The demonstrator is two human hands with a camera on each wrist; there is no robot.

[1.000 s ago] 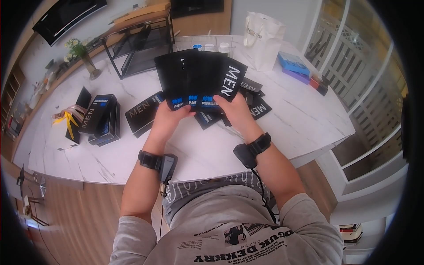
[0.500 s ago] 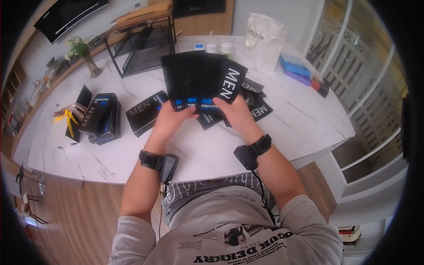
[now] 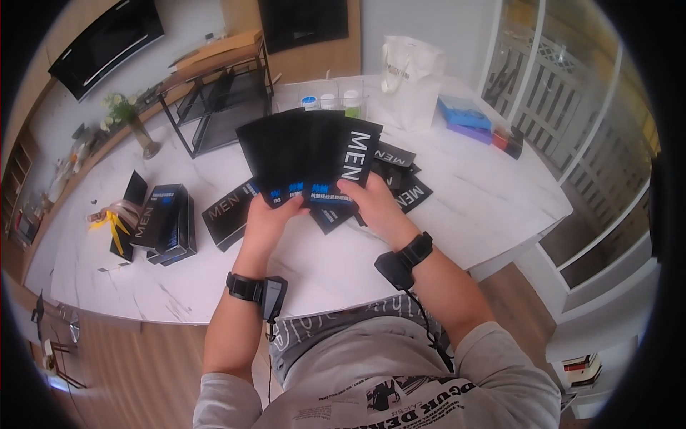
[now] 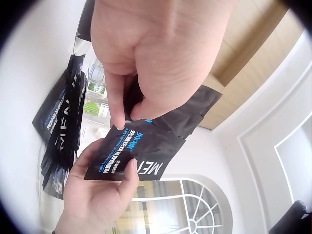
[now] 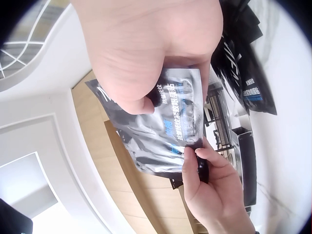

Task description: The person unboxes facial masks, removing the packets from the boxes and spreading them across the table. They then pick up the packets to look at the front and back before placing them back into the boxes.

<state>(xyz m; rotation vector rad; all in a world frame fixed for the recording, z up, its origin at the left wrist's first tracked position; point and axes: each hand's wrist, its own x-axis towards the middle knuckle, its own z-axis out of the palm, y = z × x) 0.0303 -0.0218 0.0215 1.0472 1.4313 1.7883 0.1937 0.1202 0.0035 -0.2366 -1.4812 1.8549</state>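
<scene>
Black packets, fanned and clamped in the grip of the left hand and right hand, could slide apart if thumb pressure is uneven.

Black sachets with white and blue lettering, grey-veined white table

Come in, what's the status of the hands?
Left hand and right hand gripping fanned black packets. Packets held up over table. Loose pile below, partly hidden by them.

Table: open way along near edge and at right. Boxes block left, loose pouches centre-right; rack, bottles, bag bar far side.
</scene>
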